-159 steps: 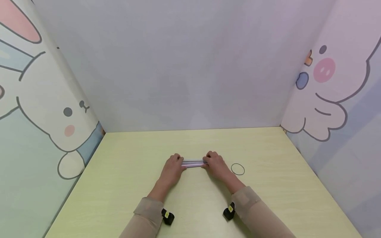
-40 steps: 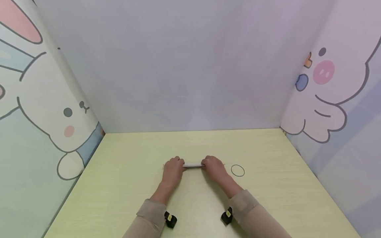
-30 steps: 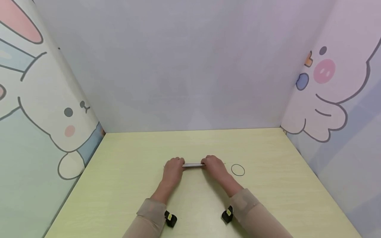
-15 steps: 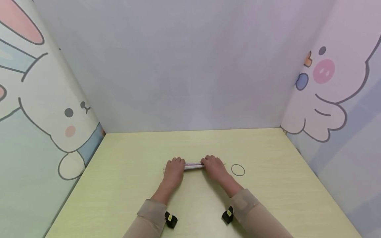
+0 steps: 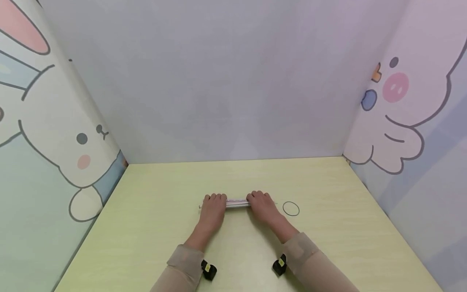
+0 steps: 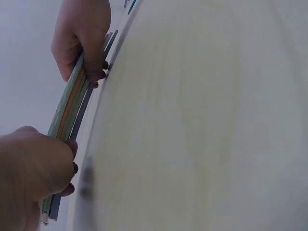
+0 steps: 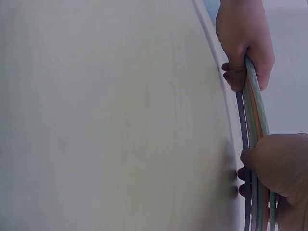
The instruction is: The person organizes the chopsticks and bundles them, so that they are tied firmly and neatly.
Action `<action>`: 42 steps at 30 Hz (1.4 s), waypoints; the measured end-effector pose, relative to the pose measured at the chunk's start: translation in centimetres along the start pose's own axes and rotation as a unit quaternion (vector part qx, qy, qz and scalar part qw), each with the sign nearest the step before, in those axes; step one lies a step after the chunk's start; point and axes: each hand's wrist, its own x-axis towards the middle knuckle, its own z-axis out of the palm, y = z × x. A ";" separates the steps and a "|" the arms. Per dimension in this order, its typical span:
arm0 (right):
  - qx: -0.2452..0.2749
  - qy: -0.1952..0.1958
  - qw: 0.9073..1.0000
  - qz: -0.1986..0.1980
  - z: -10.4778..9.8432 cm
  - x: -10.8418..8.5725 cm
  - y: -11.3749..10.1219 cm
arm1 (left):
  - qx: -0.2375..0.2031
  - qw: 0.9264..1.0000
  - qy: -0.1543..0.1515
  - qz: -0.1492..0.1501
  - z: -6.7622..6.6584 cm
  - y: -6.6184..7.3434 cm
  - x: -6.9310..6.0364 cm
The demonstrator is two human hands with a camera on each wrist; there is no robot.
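Note:
Both hands hold a bundle of several long, slim, pencil-like sticks point(image 5: 237, 204), lying crosswise at the middle of the table. My left hand point(image 5: 213, 211) grips the left part and my right hand point(image 5: 262, 206) the right part, with a short stretch showing between them. In the left wrist view the sticks point(image 6: 72, 103) look green, orange and grey, side by side. The right wrist view has the same sticks point(image 7: 255, 110) running under curled fingers and thumbs. Their exact kind is unclear. Just right of the right hand, a thin dark loop like a rubber band point(image 5: 283, 207) lies flat.
The pale wooden table point(image 5: 164, 186) is bounded by a plain grey back wall point(image 5: 233, 101) and side panels with cartoon animals. A small black device point(image 5: 209, 271) sits by the left cuff, and another black device point(image 5: 279, 265) by the right cuff.
Some five seconds ago the sticks lay in a flatter, wider row; they then closed into a narrow bundle. In the last second the bundle has turned, showing different colours. The loop has stayed put.

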 end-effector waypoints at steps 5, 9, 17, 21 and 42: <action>0.006 0.021 1.000 -0.008 0.0 -0.1 0.0 | 0.005 1.000 -0.009 0.003 -0.1 -0.4 0.1; -0.001 0.056 0.998 -0.024 0.0 0.0 0.1 | 0.019 0.999 0.047 -0.002 -0.4 -1.0 0.4; 0.052 0.121 0.989 0.073 -1.0 0.0 1.1 | 0.021 0.981 0.194 -0.016 -0.9 -2.2 0.6; 0.204 0.183 0.948 0.159 -1.5 0.2 1.7 | 0.018 0.966 0.258 -0.007 -0.8 -2.5 0.8; 0.508 0.205 0.821 0.160 -2.8 0.5 1.1 | 0.030 0.962 0.272 -0.010 -2.4 -1.8 0.9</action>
